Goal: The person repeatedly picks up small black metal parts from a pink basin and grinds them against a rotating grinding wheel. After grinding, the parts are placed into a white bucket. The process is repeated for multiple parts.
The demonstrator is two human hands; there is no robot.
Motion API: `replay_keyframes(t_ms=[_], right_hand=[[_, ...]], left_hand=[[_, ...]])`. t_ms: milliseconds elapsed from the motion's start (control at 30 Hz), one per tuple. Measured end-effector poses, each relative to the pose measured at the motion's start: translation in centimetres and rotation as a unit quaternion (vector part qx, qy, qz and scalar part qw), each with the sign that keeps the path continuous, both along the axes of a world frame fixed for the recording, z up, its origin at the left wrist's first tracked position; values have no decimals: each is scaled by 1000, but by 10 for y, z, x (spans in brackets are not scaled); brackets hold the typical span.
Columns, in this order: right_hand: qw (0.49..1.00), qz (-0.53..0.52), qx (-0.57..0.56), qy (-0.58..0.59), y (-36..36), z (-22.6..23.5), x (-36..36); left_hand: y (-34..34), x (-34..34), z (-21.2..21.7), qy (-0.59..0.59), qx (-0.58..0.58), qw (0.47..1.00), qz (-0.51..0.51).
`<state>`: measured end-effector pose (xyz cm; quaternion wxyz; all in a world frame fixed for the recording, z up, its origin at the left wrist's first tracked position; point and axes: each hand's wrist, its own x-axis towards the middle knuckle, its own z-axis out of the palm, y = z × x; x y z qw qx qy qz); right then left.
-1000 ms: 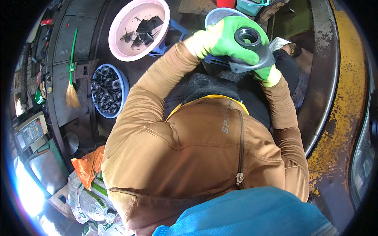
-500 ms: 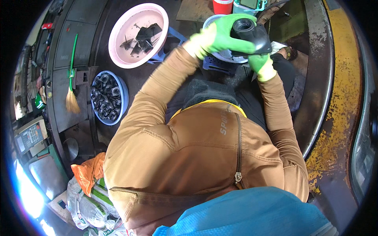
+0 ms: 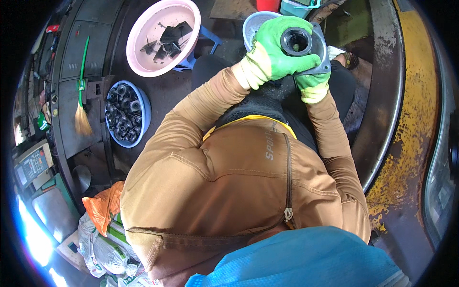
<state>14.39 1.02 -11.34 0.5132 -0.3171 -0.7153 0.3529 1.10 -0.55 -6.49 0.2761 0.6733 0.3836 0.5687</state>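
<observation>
Both my hands, in green and yellow gloves, hold a black moulded part [image 3: 319, 44] above my lap. The part has a round, hollow collar turned up toward me and a flat squarish flange with corner holes. My left hand [image 3: 278, 51] is wrapped round the collar, its thumb below and its fingers above. From below and to the right, my right hand [image 3: 313, 85] grips the flange; some of its fingers are hidden behind the part. Just beyond my left hand stands a pale blue basin [image 3: 249, 26], partly covered by the glove.
A pink basin [image 3: 136, 60] with several flat black pieces rests on a blue stool [image 3: 206, 39] ahead to the left. Further left, a blue basin [image 3: 146, 115] is heaped with black parts. A broom [image 3: 82, 112] leans beyond it. A metal rim [image 3: 393, 119] curves along my right.
Both hands have brought the black part lower and closer to me. It has tilted so the collar opening faces me more and the flange's edge and holes show. The view has shifted slightly.
</observation>
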Motion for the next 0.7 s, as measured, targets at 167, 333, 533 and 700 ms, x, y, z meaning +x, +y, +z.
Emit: replay_keyframes(t_ms=[167, 333, 533, 700], right_hand=[[995, 60, 35, -68, 0, -2, 12], [972, 185, -146, 19, -1, -11, 21], [830, 341, -376, 233, -1, -14, 17], [853, 316, -398, 115, -8, -14, 21]], left_hand=[[0, -13, -1, -5, -30, 998, -61], [2, -24, 5, 46, -46, 991, -117], [0, -33, 13, 34, -116, 963, -240], [8, -35, 12, 67, -96, 922, -370]])
